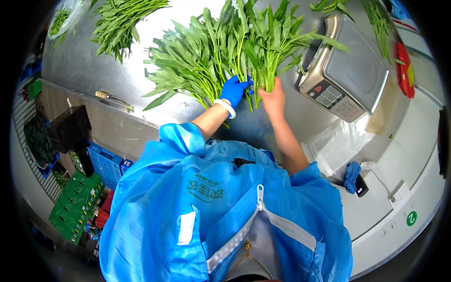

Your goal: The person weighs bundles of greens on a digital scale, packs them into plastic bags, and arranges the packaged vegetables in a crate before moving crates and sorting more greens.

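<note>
Water spinach (188,61) with long green leaves lies in a wide pile on the metal table, stems toward me. My left hand (233,90), in a blue glove with a white bangle at the wrist, is closed around a few stems at the pile's near edge. Bare, my right hand (273,97) grips the lower stems of a separate bunch of water spinach (272,47). The two hands are close together, and the leafy ends point away from me. Some fingers are partly hidden by stems.
A weighing scale (352,66) stands right of my hands, with leaves reaching over its edge. Another bunch of greens (117,28) lies at the far left. A wooden-handled tool (110,97) rests near the table's front edge. Clear plastic bags (336,143) lie at the right.
</note>
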